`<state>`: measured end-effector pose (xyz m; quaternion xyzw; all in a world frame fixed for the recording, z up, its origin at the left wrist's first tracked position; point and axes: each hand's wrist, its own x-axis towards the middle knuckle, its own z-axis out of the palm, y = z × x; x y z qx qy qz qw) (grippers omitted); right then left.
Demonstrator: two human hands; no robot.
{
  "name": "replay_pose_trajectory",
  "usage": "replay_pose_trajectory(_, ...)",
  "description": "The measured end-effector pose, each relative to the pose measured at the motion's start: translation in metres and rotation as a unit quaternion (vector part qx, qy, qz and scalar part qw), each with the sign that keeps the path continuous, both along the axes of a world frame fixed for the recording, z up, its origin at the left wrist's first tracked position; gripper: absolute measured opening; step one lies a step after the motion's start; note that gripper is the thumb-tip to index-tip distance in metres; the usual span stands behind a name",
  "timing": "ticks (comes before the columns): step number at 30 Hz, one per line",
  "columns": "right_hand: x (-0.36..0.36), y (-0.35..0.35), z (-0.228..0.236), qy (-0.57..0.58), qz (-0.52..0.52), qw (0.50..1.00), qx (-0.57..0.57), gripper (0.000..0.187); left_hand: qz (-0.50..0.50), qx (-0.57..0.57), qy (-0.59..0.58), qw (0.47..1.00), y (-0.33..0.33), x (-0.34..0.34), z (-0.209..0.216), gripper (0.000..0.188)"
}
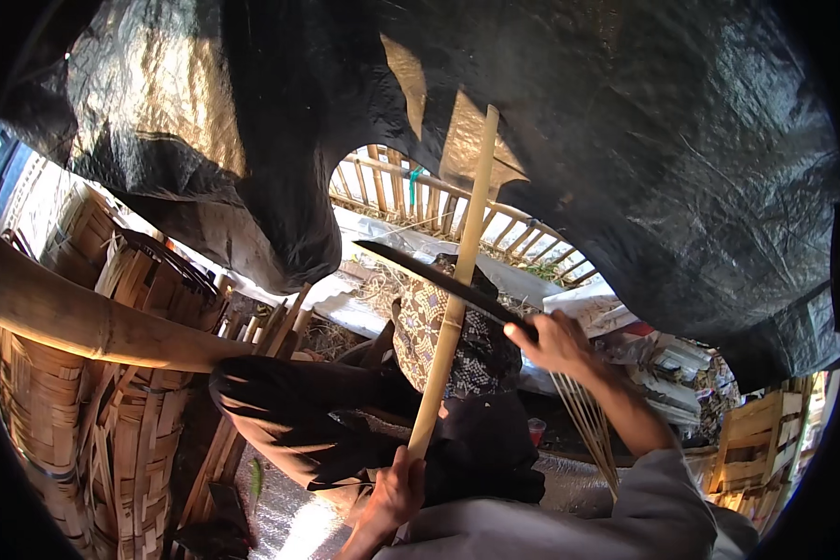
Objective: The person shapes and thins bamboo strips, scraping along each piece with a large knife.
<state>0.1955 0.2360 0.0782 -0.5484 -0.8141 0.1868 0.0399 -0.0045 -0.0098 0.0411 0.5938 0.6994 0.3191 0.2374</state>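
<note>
My left hand (399, 493) is closed around the lower end of a long pale bamboo strip (477, 217), which slants up and away from me. In my right hand (553, 343) is the handle of a long dark-bladed knife (418, 268). Its blade crosses the strip a little above a node, pointing to the left; whether it touches the strip I cannot tell. Behind the strip lies a patterned brown and black cloth (422, 327), over or beside my dark-trousered leg (299, 425). Thin bamboo slivers (588, 429) hang below my right wrist.
A thick bamboo pole (112, 331) juts in from the left, above woven bamboo baskets (42, 420). Black plastic sheeting (625, 140) hangs overhead and in front. Beyond it stands a slatted bamboo fence (392, 182). A wooden crate (756, 434) is at the right, near a small red cup (537, 430).
</note>
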Motion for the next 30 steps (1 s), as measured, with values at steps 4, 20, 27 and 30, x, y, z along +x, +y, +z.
replay_pose_trajectory(4, -0.003, -0.033, -0.004, 0.062, 0.013, 0.998, -0.023, 0.038, -0.027, -0.213, -0.233, 0.948, 0.020, -0.013, 0.019, 0.021)
replay_pose_trajectory(20, 0.006, -0.057, -0.018, 0.043, 0.004, 0.999, -0.007, 0.055, -0.086, -0.256, -0.755, 0.597, 0.116, -0.008, -0.005, 0.040)
replay_pose_trajectory(27, 0.001, -0.065, 0.008, 0.049, 0.022, 0.999, -0.009, 0.047, -0.058, -0.140, -0.443, 0.884, 0.114, 0.013, 0.006, 0.022)
replay_pose_trajectory(30, -0.010, -0.065, 0.015, 0.022, 0.056, 0.998, -0.016, 0.040, -0.075, 0.043, -0.255, 0.963, 0.113, 0.019, -0.003, 0.019)
